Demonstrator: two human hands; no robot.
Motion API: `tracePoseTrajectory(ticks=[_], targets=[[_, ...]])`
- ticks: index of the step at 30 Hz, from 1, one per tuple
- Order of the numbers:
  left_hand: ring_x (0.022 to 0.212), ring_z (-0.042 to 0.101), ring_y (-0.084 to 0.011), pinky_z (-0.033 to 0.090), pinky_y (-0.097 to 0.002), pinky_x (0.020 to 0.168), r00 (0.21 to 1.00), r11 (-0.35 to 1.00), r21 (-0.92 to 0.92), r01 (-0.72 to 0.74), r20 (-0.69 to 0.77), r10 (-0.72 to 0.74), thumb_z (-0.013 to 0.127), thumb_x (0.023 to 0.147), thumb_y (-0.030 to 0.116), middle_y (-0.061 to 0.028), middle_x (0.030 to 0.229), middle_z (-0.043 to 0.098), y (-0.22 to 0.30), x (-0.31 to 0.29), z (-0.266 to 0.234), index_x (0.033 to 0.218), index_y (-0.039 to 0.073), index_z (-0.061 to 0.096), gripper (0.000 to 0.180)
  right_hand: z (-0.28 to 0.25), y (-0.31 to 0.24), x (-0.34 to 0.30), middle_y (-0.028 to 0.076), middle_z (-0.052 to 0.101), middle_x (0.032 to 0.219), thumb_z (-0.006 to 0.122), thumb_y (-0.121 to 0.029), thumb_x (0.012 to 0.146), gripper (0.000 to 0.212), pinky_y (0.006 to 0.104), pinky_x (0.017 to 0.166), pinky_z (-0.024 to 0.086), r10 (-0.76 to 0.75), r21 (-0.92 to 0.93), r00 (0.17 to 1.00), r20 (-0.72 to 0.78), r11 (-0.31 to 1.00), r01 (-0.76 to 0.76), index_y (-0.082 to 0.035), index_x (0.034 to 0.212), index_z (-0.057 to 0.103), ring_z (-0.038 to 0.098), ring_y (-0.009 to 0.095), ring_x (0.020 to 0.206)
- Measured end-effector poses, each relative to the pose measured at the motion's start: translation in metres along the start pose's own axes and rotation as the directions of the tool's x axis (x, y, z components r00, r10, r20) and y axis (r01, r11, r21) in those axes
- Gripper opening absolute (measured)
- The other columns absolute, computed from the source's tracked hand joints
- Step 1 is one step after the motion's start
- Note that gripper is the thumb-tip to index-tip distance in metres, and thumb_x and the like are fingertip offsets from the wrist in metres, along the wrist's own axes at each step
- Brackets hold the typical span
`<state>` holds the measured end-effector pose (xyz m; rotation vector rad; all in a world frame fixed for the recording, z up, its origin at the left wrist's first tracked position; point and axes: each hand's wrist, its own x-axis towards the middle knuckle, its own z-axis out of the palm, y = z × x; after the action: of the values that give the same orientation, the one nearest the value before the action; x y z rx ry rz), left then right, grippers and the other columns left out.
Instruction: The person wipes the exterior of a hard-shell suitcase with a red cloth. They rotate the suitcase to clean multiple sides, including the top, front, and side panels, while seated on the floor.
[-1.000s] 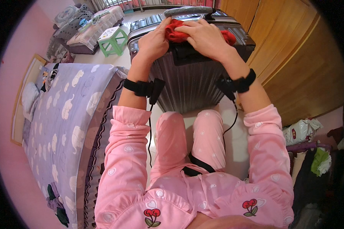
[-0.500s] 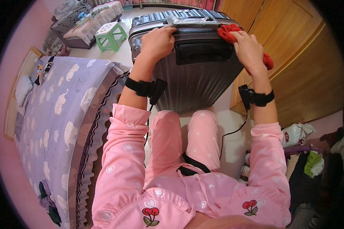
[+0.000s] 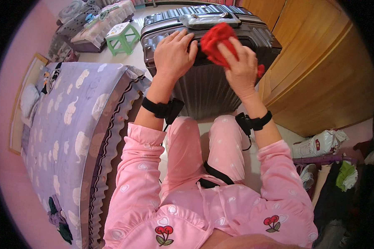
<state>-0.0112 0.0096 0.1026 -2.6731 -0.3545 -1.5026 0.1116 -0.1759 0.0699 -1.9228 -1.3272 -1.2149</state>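
Observation:
A dark grey ribbed suitcase (image 3: 207, 91) stands upright in front of my knees. My left hand (image 3: 173, 54) rests on its near upper edge at the left, palm down, with the thumb apart from the fingers. In my right hand (image 3: 242, 70) is a bunched red cloth (image 3: 217, 40), which lies over the dark recessed handle area on the suitcase's near side. The cloth hides part of that area. Just beyond the cloth is the carry handle (image 3: 210, 20), wrapped in clear plastic.
At the left is a bed with a purple elephant-print cover (image 3: 58, 120). Beyond it stands a green and white stool (image 3: 122, 38). A wooden wardrobe (image 3: 320, 70) is close on the right. Near it lie a white plastic bag (image 3: 320, 144) and piled clothes (image 3: 332, 186).
My right hand has moved left with the red cloth, from the suitcase's right end toward its middle. My left hand's fingers have straightened and spread on the edge.

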Motion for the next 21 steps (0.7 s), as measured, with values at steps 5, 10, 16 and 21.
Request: tracePoseTrajectory(ticks=[5,10,16,21], targets=[[0.115,0.068,-0.0298,0.052,-0.0436,0.097,0.998,0.997,0.048,-0.06,-0.024,0.061,0.06,0.098,0.034,-0.0111,0.121,0.073,0.002,-0.002,0.005,0.111,0.011,0.074,0.03,0.011,0.008,-0.016,0.009,0.05,0.149,0.079,-0.005,0.077,0.07,0.0455,0.105,0.042,0.329,0.099,0.937,-0.115,0.943,-0.319,-0.026,0.142,0.063,0.051,0.035,0.125],[0.12,0.066,-0.0301,0.05,-0.0432,0.101,0.999,0.997,0.067,-0.038,0.035,0.035,0.058,0.099,0.032,-0.0131,0.126,0.071,0.0,-0.003,0.002,0.116,0.01,0.073,0.032,0.035,-0.044,-0.019,0.015,0.048,0.149,0.081,-0.004,0.077,0.071,0.048,0.106,0.041,0.312,0.196,0.943,-0.117,0.938,-0.286,-0.022,0.143,0.062,0.05,0.038,0.128],[0.12,0.068,-0.0303,0.051,-0.043,0.101,0.999,0.998,0.051,-0.039,0.007,0.038,0.061,0.099,0.031,-0.0134,0.128,0.072,-0.001,-0.006,0.002,0.119,0.01,0.074,0.032,0.048,-0.055,-0.044,0.011,0.05,0.146,0.086,-0.005,0.072,0.074,0.0451,0.106,0.042,0.224,0.276,0.966,-0.129,0.944,-0.182,-0.025,0.14,0.065,0.05,0.035,0.126],[0.111,0.07,-0.0318,0.052,-0.0432,0.096,0.991,0.997,0.006,-0.08,-0.103,0.08,0.065,0.095,0.031,-0.0155,0.118,0.074,0.0,-0.008,0.004,0.108,0.008,0.072,0.028,0.053,-0.036,-0.067,0.011,0.051,0.146,0.084,-0.001,0.069,0.075,0.0458,0.105,0.044,0.105,0.232,0.988,-0.116,0.97,-0.076,-0.023,0.138,0.066,0.051,0.035,0.125]])
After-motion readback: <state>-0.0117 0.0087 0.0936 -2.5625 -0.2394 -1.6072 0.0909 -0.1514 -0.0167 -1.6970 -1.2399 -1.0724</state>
